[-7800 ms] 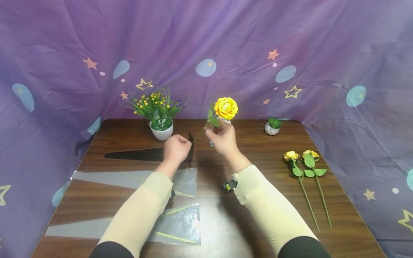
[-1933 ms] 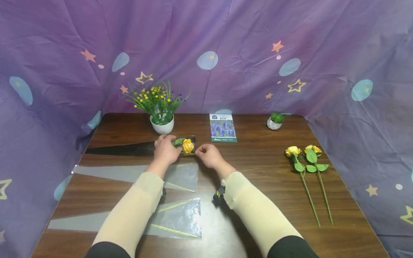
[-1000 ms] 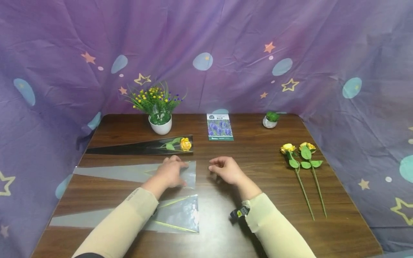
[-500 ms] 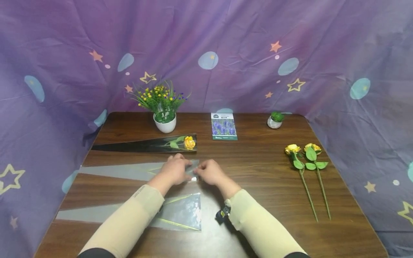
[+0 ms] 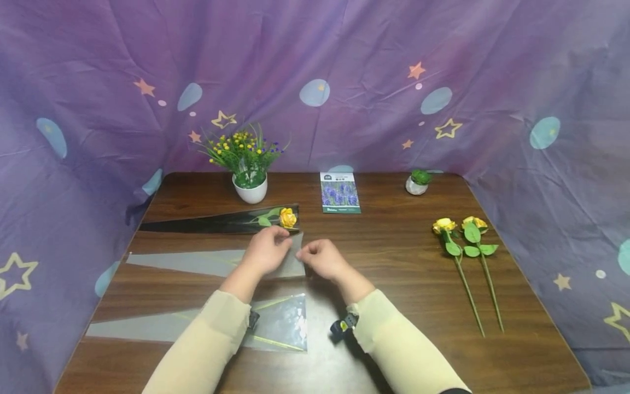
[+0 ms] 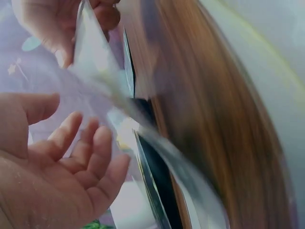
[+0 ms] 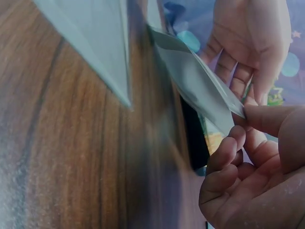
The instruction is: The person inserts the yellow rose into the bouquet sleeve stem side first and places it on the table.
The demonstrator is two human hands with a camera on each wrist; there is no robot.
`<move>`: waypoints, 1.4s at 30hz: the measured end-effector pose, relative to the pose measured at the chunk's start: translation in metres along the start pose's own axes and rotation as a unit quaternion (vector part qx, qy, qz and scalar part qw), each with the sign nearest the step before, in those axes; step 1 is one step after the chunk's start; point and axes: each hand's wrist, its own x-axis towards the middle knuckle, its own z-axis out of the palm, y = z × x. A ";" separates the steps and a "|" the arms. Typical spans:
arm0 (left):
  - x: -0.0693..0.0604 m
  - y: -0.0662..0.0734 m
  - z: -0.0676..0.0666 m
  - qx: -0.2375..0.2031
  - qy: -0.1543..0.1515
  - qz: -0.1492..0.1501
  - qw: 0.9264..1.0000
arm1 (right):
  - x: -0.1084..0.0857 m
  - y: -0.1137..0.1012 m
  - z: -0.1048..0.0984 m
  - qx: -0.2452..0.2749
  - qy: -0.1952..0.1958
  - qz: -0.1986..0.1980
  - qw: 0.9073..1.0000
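Note:
My right hand point(image 5: 322, 258) pinches the mouth edge of a translucent grey flower sleeve point(image 5: 197, 260), the middle of three tapered sleeves on the table. In the right wrist view, thumb and finger hold the sleeve's corner point(image 7: 209, 95) off the tabletop. Beside the sleeve's wide end is my left hand point(image 5: 266, 249); in the left wrist view its loosely bent fingers point(image 6: 95, 148) and thumb stand apart, holding nothing. Behind lies a black sleeve point(image 5: 206, 221) with a yellow rose point(image 5: 287, 218) inside. Nearer the front lies another clear sleeve point(image 5: 280, 323), partly hidden by my left forearm.
Two yellow roses with long stems point(image 5: 467, 290) lie at the right. At the back stand a white pot of small flowers point(image 5: 251, 191) and a little succulent pot point(image 5: 416, 186), with a lavender-picture packet point(image 5: 340, 192) between them. A purple curtain point(image 5: 315, 54) hangs behind the table.
The rose went from my right hand into the black sleeve, which now lies flat. Both hands moved to the middle sleeve; its wide end is now lifted and the left hand has come off it.

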 end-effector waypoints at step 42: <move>-0.017 0.012 0.004 -0.055 0.038 -0.035 0.997 | -0.013 -0.005 0.003 0.045 0.037 -0.064 0.996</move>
